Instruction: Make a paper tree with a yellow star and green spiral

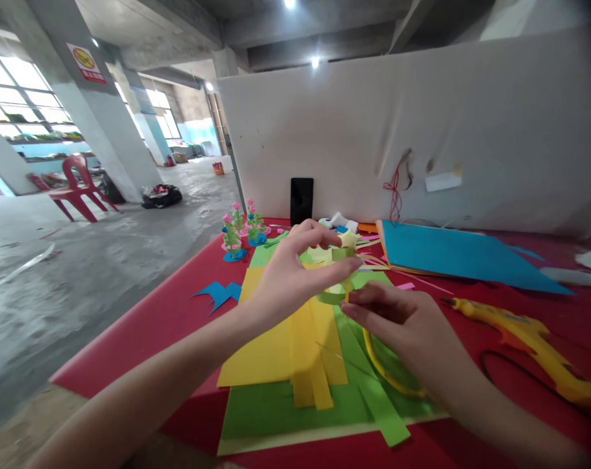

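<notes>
A small paper craft with a pale yellow star (349,239) on top and curled green paper rings (330,298) stands upright between my hands. My left hand (308,257) reaches in from the left, its thumb and fingers curved around the upper green paper just below the star. Lower down, my right hand (396,309) pinches the thin yellow stem (347,291) between thumb and fingertips. Beneath both hands lie yellow paper sheets (261,352) with loose strips, on top of a green sheet (256,417). A yellow curved strip (381,370) runs under my right wrist.
A yellow glue gun (530,335) with a dark cord lies at the right. Blue card sheets (461,257) are behind it. Several finished paper flower towers (234,238) and blue scraps (218,294) sit at the left. A black phone (302,200) leans against the white board (344,137).
</notes>
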### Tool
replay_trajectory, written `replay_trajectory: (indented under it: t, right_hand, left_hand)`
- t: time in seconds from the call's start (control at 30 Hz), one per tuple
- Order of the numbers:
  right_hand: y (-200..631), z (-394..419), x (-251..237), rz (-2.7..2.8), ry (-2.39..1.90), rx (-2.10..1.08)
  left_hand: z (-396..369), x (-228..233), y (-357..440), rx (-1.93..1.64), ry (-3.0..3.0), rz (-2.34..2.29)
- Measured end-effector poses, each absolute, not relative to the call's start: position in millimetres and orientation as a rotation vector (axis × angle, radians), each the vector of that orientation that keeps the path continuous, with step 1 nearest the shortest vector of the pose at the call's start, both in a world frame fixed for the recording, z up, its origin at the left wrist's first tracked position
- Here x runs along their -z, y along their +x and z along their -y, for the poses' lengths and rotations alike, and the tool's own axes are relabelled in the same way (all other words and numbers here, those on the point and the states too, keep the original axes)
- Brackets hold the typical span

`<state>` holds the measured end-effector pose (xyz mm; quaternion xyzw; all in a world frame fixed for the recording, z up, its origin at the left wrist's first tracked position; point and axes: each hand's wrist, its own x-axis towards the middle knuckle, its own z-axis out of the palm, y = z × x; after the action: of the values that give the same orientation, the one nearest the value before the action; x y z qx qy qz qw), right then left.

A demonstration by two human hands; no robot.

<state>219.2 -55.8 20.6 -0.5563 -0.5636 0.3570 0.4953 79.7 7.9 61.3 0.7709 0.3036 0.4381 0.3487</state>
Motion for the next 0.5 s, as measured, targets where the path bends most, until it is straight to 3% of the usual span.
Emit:
replay_trajectory:
  t: [0.5]
  right_hand:
    - [221.0, 61.9, -26.4, 1.456, -1.352, -0.821]
  left_hand:
    - [-13.8, -66.7, 70.8, -1.033, 2.124, -0.699]
